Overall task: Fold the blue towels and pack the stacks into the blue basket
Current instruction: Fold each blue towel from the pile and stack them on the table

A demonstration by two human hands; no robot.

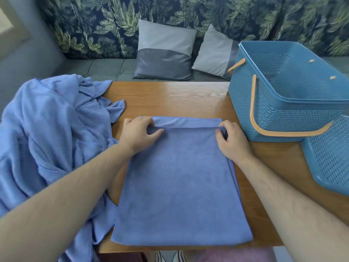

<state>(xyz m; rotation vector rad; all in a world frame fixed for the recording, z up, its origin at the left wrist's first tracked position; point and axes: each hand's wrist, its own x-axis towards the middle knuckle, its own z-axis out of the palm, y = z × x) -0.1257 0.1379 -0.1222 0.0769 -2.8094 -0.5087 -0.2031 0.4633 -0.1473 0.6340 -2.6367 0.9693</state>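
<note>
Towel (179,186) lies flat in the middle of the table (179,97). It is doubled over, and its top layer stops just short of the far edge, so a strip of the lower layer shows. Left hand (138,134) pinches the top layer's far left corner, fingers curled over the edge. Right hand (233,141) pinches the far right corner the same way. Pile (47,129) of loose blue towels is heaped to the left, touching the towel's left edge and spilling off the table. Basket (283,103) stands at the table's far right, open-topped, a tan handle (254,110) hanging down its side. Just near of it lies a perforated blue piece (330,163), lid or second basket I cannot tell. Beyond the table, two grey cushions (164,52) lean on a leaf-print sofa (113,25).
</note>
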